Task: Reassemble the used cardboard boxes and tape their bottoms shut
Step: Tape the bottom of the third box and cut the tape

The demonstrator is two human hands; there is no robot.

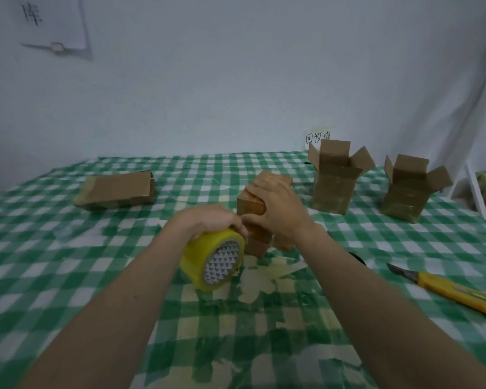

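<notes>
- The left hand [211, 220] is wrapping its grip around a yellow tape roll [212, 259], fingers curled over the top, just left of the box.
- The right hand [278, 209] is pressing down on a small cardboard box [250, 203], fingers spread over its top and thumb against the near side.
- That box is standing mid-counter [68, 248] on a green checked cloth.
- Two open boxes [334, 181] [407, 189] are standing behind on the right, flaps up; their insides are not showing.
- A flattened box [115, 189] is lying far left.
- A yellow utility knife [449, 290] is lying at the right.
</notes>
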